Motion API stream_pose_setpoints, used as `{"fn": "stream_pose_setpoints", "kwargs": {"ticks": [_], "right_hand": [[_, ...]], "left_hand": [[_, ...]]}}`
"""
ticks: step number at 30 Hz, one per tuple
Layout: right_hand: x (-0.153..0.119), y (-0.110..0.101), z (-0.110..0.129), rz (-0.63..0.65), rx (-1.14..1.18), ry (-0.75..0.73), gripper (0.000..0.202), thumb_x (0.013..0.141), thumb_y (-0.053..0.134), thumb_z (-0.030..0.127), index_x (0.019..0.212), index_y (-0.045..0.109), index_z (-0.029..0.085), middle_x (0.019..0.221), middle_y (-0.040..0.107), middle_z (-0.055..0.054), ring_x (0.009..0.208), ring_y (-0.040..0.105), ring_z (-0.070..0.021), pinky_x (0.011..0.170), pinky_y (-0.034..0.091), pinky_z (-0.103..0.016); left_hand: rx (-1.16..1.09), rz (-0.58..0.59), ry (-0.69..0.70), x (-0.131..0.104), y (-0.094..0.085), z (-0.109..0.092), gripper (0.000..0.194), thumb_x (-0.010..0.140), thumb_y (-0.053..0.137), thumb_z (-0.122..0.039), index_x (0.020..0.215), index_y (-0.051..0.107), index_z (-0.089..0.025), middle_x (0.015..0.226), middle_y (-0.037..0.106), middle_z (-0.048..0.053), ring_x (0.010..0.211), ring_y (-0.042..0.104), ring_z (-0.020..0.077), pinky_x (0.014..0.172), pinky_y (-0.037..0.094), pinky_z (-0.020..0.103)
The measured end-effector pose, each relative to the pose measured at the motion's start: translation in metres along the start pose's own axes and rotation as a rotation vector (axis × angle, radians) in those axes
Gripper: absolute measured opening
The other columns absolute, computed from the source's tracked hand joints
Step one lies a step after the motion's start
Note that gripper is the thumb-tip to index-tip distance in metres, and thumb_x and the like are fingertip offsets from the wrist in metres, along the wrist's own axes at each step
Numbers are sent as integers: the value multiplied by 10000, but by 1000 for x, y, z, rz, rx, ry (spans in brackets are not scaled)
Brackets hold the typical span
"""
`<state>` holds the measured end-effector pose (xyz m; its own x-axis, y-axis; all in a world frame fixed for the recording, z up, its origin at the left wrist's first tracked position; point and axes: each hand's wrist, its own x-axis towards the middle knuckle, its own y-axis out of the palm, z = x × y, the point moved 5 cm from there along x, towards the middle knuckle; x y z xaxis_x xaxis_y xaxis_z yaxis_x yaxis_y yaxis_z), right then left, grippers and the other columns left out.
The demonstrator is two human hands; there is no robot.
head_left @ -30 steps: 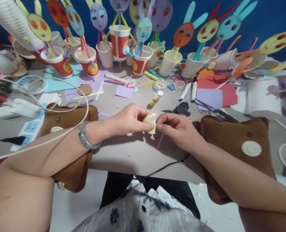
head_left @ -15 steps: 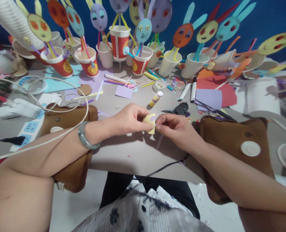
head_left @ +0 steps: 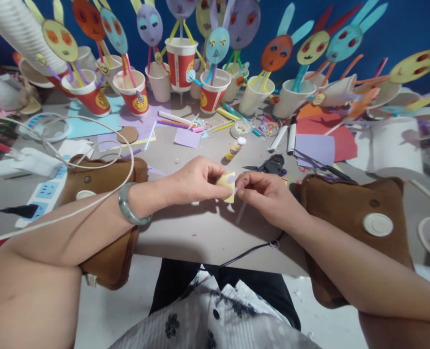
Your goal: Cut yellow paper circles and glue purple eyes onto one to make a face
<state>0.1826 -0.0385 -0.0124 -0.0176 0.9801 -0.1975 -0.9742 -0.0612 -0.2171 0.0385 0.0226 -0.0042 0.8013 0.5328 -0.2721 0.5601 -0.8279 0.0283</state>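
My left hand [head_left: 201,180] pinches a yellow piece of paper [head_left: 230,180] with a small purple spot on it, a little above the table. Close by on the right, my right hand [head_left: 263,193] has thumb and forefinger pressed together at the paper's right edge. A tiny pale purple scrap [head_left: 235,191] shows at those fingertips. Behind the hands a yellow glue stick [head_left: 233,150] with a white cap stands on the table. Black-handled scissors [head_left: 269,166] lie beyond my right hand.
Paper cups [head_left: 89,94] holding rabbit-faced paper figures line the back. Brown cushions [head_left: 353,228] lie under both forearms. A white cable [head_left: 132,160] loops over my left forearm, near a power strip [head_left: 42,194]. Purple paper [head_left: 314,148], pens and a thin black cord [head_left: 251,250] are on the table.
Both hands stay almost in place, with the yellow paper turned very slightly between them. Nothing has been let go or picked up.
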Motion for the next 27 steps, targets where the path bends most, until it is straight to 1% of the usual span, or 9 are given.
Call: {"fn": "stream_pose_setpoints", "kwargs": {"ticks": [7,13,17,21,27], "right_hand": [[0,0,-2,-1,4,7,238,710,802,363,675,637,196,594,597,16,536,522,-116,536,447,-245],[1,-1,0,-9,-19,-14,168,730,757,309,660,646,203,611,619,11,552,538,-122,559,466,-251],[0,-2,0,-26,3,-4,123,723,743,289,672,659,215,624,633,5,562,550,-135,553,473,-261],[0,-1,1,-24,16,-16,130,712,754,289,678,658,208,633,635,10,570,547,-125,565,468,-253],[0,-1,2,-29,4,-13,156,732,747,305,662,651,205,631,632,6,578,553,-128,578,472,-257]], "left_hand": [[13,-2,14,1,-2,2,76,670,695,-184,684,656,-119,610,612,-29,527,517,49,490,391,157],[27,-12,-1,1,-1,3,93,686,702,-196,683,650,-118,603,609,-24,527,528,56,499,409,164],[17,-10,-5,1,-1,2,70,692,687,-180,692,659,-115,606,612,-23,526,537,60,489,407,165],[17,-10,4,1,-1,1,58,693,687,-164,685,656,-116,610,621,-22,526,533,56,493,408,161],[3,-5,-1,1,-1,2,60,698,693,-164,696,663,-112,621,633,-15,530,544,59,494,417,163]]}}
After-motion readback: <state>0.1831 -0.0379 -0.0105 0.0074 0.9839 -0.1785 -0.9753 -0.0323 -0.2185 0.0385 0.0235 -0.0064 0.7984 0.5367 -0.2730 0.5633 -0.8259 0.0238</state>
